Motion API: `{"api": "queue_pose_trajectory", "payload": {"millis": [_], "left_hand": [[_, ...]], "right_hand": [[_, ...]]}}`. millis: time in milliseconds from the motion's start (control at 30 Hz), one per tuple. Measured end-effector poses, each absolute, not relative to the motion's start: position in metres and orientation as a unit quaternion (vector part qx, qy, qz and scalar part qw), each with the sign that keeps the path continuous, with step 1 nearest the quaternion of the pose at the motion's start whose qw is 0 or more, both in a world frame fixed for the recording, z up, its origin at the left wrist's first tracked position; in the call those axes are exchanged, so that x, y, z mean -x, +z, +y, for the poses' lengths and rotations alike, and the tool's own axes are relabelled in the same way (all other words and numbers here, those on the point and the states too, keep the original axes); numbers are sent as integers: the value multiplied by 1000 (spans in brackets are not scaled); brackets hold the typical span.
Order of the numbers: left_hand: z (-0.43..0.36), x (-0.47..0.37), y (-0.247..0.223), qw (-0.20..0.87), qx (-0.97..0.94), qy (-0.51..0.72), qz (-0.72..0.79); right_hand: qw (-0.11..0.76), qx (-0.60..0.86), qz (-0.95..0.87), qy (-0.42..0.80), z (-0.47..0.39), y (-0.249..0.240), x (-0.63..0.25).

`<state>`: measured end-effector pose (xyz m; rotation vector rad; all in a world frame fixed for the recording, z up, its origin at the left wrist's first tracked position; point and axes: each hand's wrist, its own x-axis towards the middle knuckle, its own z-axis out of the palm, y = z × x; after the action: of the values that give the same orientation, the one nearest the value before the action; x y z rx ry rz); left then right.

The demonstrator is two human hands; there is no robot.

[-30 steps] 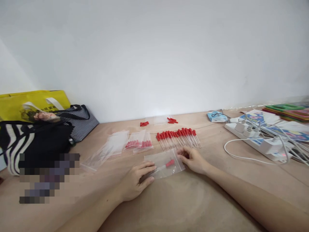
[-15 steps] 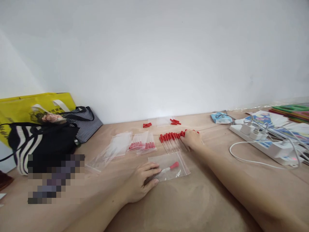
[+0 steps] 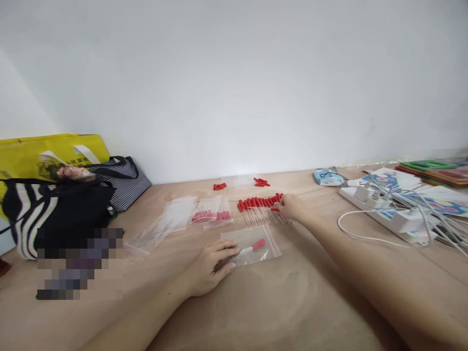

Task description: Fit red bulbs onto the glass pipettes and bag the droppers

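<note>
My left hand [image 3: 214, 265] grips the left end of a clear zip-lock bag [image 3: 271, 252] lying flat on the table. Inside that bag is one dropper with a red bulb [image 3: 259, 244]; the fingers partly cover its glass end. My right hand [image 3: 291, 208] is at the right end of a row of glass droppers [image 3: 259, 202] with red bulbs, laid side by side. Its fingers are pinched, and a red piece of a dropper [image 3: 275, 209] pokes out beside the fingertips; the rest is hidden by the hand.
Small filled bags [image 3: 210, 214] with red bulbs lie beside a stack of flat bags [image 3: 179, 213]. Loose red bulbs [image 3: 262, 182] are near the wall. On the right sit a power strip [image 3: 383, 214] with cables and a blue mask [image 3: 328, 177]. Bags [image 3: 66, 214] stand on the left.
My right hand has drawn slightly back from the row, and a red piece now shows under its fingers. My left hand stays on the bag; the whole view has shifted slightly.
</note>
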<state>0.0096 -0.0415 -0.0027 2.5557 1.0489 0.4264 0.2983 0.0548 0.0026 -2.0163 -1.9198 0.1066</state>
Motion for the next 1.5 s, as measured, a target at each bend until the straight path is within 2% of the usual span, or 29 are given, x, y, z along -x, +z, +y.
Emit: {"api": "queue_pose_trajectory", "payload": {"millis": [167, 300, 367, 633, 900, 1133, 1300, 1500], "left_hand": [[-41, -10, -2, 178, -902, 160, 360], [-42, -9, -1, 178, -905, 157, 354], [-41, -9, -2, 177, -905, 154, 355], [-40, -9, -2, 173, -907, 147, 355], [-39, -9, -1, 178, -904, 135, 363], [-38, -8, -4, 183, -904, 145, 358], [-38, -8, -2, 184, -904, 144, 358], [-38, -9, -1, 177, -906, 149, 355]], "right_hand": [[223, 624, -746, 58, 50, 4, -285], [293, 494, -813, 92, 25, -1, -276], [283, 462, -836, 92, 10, -5, -278], [242, 511, -813, 135, -15, -23, -296], [288, 537, -778, 151, -12, -23, -321], [215, 523, -806, 177, -10, -10, -375], [190, 518, -817, 170, -10, -10, -371], [205, 496, -824, 181, -14, -9, -353]]}}
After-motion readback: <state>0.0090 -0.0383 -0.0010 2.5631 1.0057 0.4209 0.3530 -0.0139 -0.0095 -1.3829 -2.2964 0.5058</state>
